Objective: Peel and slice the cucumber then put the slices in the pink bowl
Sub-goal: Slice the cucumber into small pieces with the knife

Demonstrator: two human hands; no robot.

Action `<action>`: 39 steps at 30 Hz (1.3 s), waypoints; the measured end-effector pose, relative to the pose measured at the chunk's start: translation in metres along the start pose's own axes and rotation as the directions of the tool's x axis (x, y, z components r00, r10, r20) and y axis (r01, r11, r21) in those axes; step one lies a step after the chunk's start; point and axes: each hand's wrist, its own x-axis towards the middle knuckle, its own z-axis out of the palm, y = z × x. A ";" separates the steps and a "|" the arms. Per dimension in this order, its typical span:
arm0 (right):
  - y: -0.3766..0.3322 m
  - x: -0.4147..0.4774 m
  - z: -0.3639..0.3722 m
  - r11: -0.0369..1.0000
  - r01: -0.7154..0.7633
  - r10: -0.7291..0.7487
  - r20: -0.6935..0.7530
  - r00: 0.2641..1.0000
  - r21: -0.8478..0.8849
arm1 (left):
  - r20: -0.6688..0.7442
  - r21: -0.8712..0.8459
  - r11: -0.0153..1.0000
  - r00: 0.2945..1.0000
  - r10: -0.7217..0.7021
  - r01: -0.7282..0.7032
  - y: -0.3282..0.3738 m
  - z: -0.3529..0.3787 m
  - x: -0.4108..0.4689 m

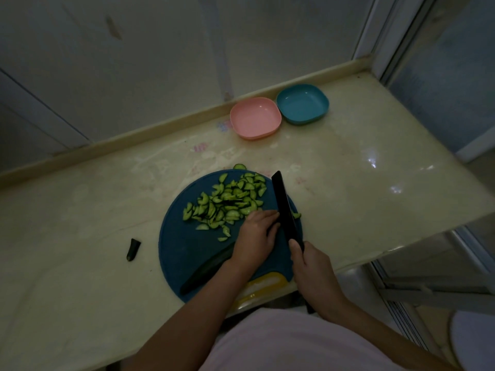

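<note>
A round blue cutting board (182, 245) lies on the counter with several half-moon cucumber slices (227, 202) heaped on its far part. A long dark cucumber piece (206, 269) lies on the board's near left, partly under my left arm. My left hand (254, 236) holds down a cucumber piece, fingers curled against the blade. My right hand (308, 266) grips the handle of a black knife (284, 207), its blade standing just right of my left fingers. The empty pink bowl (255, 117) sits at the back of the counter.
A blue bowl (302, 103) stands right of the pink one. A cut cucumber end (133, 249) lies on the counter left of the board. One slice (239, 166) lies off the board's far edge. The counter's right edge drops off near the board.
</note>
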 end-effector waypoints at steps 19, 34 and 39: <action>0.003 0.002 0.007 1.000 -0.002 0.003 0.010 1.000 -0.019 | -0.037 -0.046 0.999 0.999 -0.009 0.007 0.001 -0.005 0.001; 0.001 -0.001 0.007 1.000 0.005 -0.005 -0.002 1.000 -0.002 | -0.065 -0.033 0.999 0.998 -0.021 0.019 0.001 -0.001 -0.001; -0.001 0.004 0.012 0.999 -0.032 0.033 0.016 0.999 -0.030 | -0.062 -0.034 0.999 0.998 -0.027 0.024 -0.002 0.001 -0.001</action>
